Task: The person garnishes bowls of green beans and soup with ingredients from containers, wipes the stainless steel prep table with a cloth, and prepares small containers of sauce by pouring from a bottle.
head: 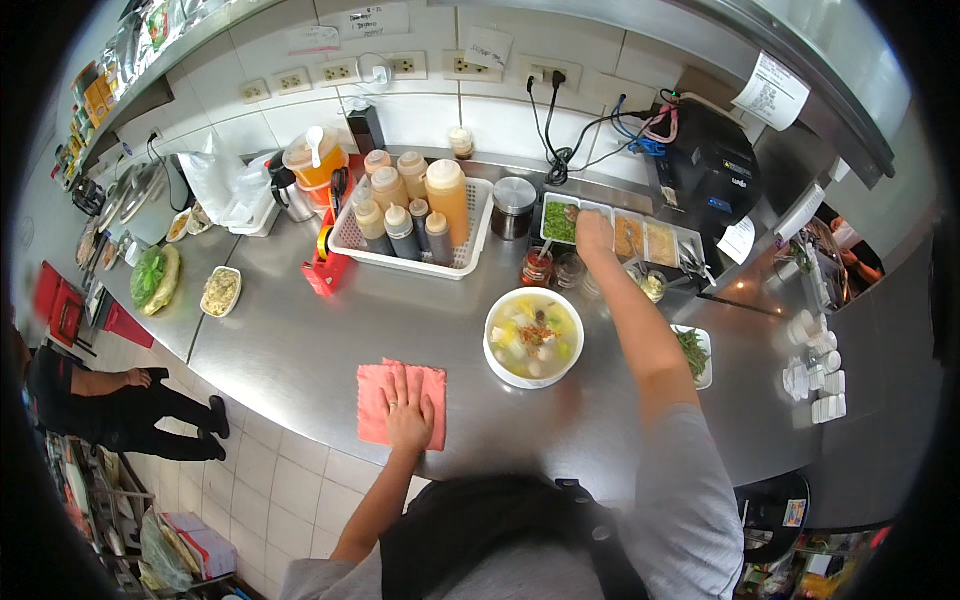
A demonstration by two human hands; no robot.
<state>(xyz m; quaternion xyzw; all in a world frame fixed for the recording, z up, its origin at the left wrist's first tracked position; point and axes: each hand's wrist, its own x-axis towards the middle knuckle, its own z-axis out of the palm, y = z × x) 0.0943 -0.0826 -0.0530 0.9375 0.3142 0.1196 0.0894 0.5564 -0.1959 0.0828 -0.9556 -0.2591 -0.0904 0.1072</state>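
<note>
My left hand (pixel 409 418) lies flat with spread fingers on a folded pink cloth (pixel 371 397) on the steel counter (pixel 300 360). My right hand (pixel 595 234) reaches over the garnish containers, beside the chopped green herbs (pixel 559 222); a spoon's bowl seems to show at its fingers, but its grip is hidden. Between my arms stands a white bowl of soup (pixel 534 337) with vegetables and fried brown bits on top. Behind the bowl are a glass jar of red sauce (pixel 537 266) and other small jars. Containers of orange-brown crumbs (pixel 628 236) and pale shreds (pixel 661 244) stand right of my right hand.
A white basket (pixel 412 264) holds several squeeze bottles. Left of it are a red tape dispenser (pixel 324 270) and a small dish of pale food (pixel 222 292). A dish of green beans (pixel 693 356) is at right, under my right arm's side. A person in black (pixel 124 405) stands at far left.
</note>
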